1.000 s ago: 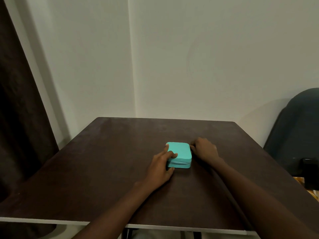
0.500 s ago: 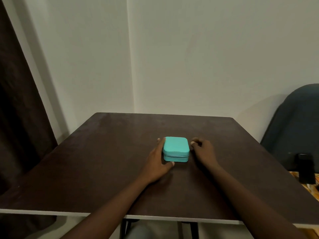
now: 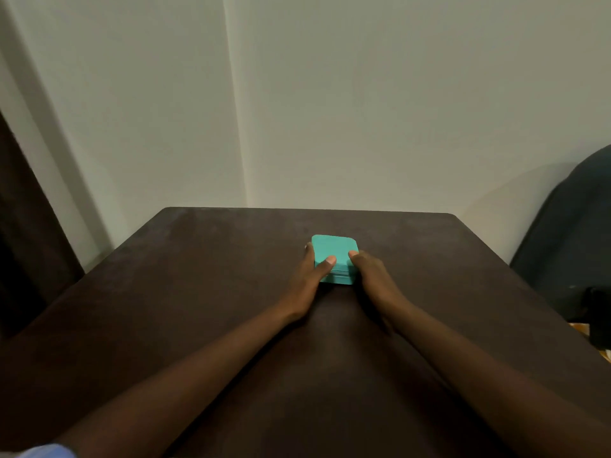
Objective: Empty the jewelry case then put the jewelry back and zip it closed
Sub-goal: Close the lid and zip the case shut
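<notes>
Presently the teal jewelry case [image 3: 334, 256] sits closed at mid-table [image 3: 198, 292]. The left hand [image 3: 309, 279] grips its left side, thumb on the lid. The right hand [image 3: 370, 276] clasps its right side, thumb at the lid's edge. No jewelry is visible outside. In my judgement nothing is done: unzipping, emptying, refilling and closing all remain.

Jewelry case [image 3: 334, 251] looked smooth and matt in teal, table [image 3: 198, 276] showed a dull, faintly scuffed dark-brown top, wall [image 3: 363, 110] was flat matt.
</notes>
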